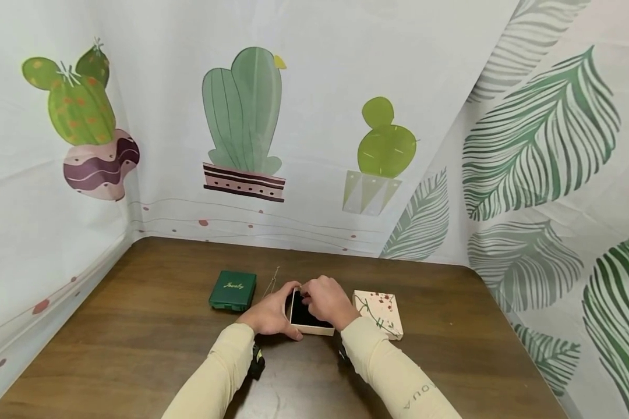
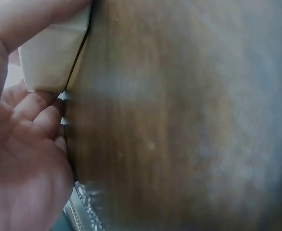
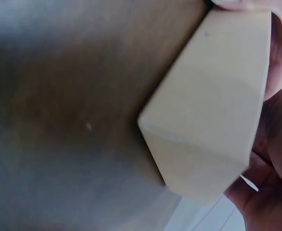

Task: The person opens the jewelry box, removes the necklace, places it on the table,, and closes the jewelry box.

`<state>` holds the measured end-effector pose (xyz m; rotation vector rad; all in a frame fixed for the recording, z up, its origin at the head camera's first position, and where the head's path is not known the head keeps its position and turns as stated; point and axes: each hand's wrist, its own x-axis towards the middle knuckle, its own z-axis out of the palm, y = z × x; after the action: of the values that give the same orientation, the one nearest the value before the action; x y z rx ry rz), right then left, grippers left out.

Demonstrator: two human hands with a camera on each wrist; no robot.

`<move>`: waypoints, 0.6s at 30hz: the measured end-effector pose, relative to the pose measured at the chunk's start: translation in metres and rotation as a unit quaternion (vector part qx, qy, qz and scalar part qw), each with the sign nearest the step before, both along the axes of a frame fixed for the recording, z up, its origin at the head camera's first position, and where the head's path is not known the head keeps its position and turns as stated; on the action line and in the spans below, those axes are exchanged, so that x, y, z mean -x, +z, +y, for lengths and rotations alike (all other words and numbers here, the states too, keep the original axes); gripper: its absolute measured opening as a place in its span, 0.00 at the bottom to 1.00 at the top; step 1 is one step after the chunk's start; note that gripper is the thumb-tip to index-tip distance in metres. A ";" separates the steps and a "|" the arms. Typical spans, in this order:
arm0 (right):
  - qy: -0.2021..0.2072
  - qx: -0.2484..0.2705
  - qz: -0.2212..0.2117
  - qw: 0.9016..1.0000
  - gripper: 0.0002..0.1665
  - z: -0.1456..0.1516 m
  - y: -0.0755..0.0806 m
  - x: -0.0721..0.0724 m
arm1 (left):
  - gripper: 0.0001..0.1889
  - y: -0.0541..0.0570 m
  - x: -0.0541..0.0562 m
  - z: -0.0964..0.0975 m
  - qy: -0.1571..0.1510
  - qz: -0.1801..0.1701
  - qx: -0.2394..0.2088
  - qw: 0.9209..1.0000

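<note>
A cream jewelry box base [image 1: 312, 330] with a black lining [image 1: 300, 311] stands uncovered on the table. My left hand [image 1: 272, 311] grips it from the left, thumb at the near side and fingers at the far corner. The box's cream side wall [image 2: 51, 55] also shows between thumb and fingers in the left wrist view. Over the box, my right hand [image 1: 327, 298] has its fingers bent down inside, near the far left corner. I cannot tell what these fingertips hold, since the hand covers them. The right wrist view shows the box's outer walls [image 3: 208, 91] beside that hand.
A green jewelry case [image 1: 233, 290], closed, is on the left. Between it and the box lies a thin chain [image 1: 272, 283], partly behind my left hand. The floral-patterned lid [image 1: 385, 311] lies to the right, near my right wrist. A patterned curtain [image 1: 314, 227] borders the table's back.
</note>
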<state>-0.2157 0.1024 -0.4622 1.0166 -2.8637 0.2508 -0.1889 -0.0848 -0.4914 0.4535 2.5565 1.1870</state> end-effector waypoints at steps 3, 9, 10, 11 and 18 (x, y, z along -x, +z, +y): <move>0.009 0.004 -0.013 1.000 0.09 0.003 0.003 0.004 | 0.58 -0.001 -0.001 0.000 0.000 -0.002 0.002 1.000; 0.001 0.018 -0.040 0.999 0.14 0.003 0.010 0.007 | 0.60 0.000 -0.001 0.000 0.001 0.003 -0.006 1.000; 0.003 0.018 -0.039 0.999 0.14 0.003 0.012 0.008 | 0.60 0.000 -0.001 0.000 0.001 0.004 -0.006 1.000; 0.005 0.020 -0.041 0.999 0.14 0.002 0.014 0.008 | 0.60 0.001 -0.001 0.000 0.002 0.005 -0.007 1.000; 0.021 0.051 -0.046 0.997 0.14 0.005 0.021 0.010 | 0.62 0.000 0.000 0.000 0.007 -0.002 -0.007 1.000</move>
<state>-0.2259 0.1077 -0.4410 1.0733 -2.8781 0.4530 -0.1885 -0.0848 -0.4910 0.4379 2.5538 1.2088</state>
